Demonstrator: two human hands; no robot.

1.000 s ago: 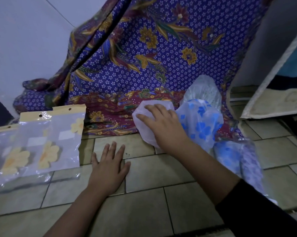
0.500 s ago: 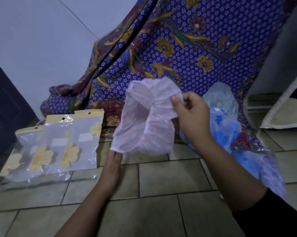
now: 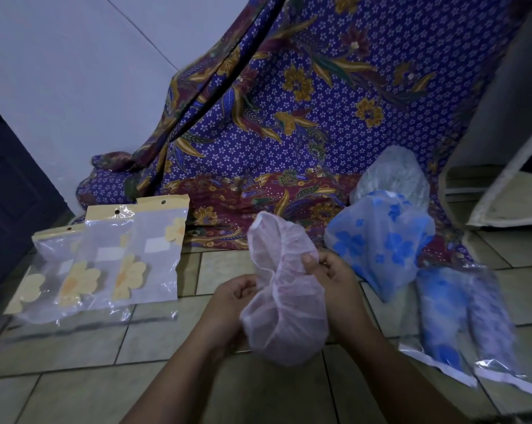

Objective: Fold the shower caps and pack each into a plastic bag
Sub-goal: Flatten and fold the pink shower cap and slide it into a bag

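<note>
A pale pink shower cap hangs between both hands above the tiled floor, its elastic rim bunched. My left hand grips its left edge and my right hand pinches its right rim. To the right lie a white cap with blue flowers and a clear cap behind it. Two plastic bags holding folded caps lie at the right. Three empty plastic bags with yellow flower cards and tan headers overlap on the left.
A purple flowered cloth drapes down the back onto the floor. A dark door stands at the far left. A pale mat edge lies at the right.
My right hand lifted the pink cap off the pile and brought it down toward me. My left hand left the floor and took hold of the cap's other side.
</note>
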